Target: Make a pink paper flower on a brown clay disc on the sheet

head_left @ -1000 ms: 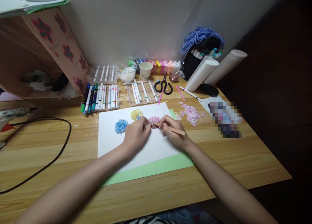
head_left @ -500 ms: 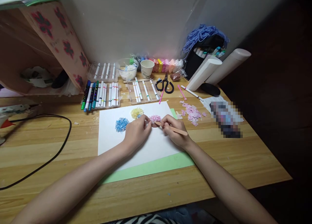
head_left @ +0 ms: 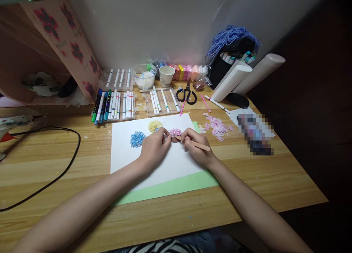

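My right hand (head_left: pixel 198 145) grips a wooden craft stick (head_left: pixel 202 146), its tip at the lower edge of a pink cluster of paper bits (head_left: pixel 175 132). Below that cluster is a brownish patch (head_left: pixel 175 139). My left hand (head_left: pixel 155 145) rests on the white sheet (head_left: pixel 162 172), thumb and fingers pinched together at the cluster's left side; what they hold, if anything, is too small to make out. Left of it lies a blue cluster (head_left: pixel 137 139). A yellow cluster (head_left: pixel 154 126) sits above, partly behind the left hand. Green paper (head_left: pixel 170 189) shows under the white sheet.
Loose pink paper bits (head_left: pixel 217 125) lie right of the sheet. Behind it are black scissors (head_left: pixel 187 95), marker cases (head_left: pixel 162 101), a paper cup (head_left: pixel 167 76) and a plastic bowl (head_left: pixel 143 77). A black cable (head_left: pixel 75 156) curves at left; white bottles (head_left: pixel 233 82) lean at right.
The whole view has shifted very slightly. Both hands stay at the pink cluster, and the craft stick has barely moved.
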A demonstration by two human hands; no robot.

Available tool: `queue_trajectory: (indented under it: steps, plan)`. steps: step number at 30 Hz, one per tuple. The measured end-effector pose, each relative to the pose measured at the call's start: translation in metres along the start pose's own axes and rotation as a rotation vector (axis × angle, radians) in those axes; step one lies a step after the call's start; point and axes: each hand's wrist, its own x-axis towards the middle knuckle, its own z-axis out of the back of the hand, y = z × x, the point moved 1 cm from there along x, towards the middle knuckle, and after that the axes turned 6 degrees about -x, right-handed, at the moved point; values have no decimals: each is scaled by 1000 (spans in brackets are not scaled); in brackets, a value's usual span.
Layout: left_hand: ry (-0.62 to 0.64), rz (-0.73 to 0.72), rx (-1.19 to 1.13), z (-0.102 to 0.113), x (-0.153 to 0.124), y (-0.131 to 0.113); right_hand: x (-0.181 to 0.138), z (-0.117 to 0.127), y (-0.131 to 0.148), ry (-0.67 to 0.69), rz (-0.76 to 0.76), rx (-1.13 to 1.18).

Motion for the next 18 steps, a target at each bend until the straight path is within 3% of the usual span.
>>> queue_trajectory:
  steps: [8, 18]
  plan:
    - [-16, 4, -26, 0, 0, 0, 10, -2, 8, -5, -54, 84]
    - [-18, 10, 8, 1, -1, 1, 73, 1, 24, 102, -240, 1]
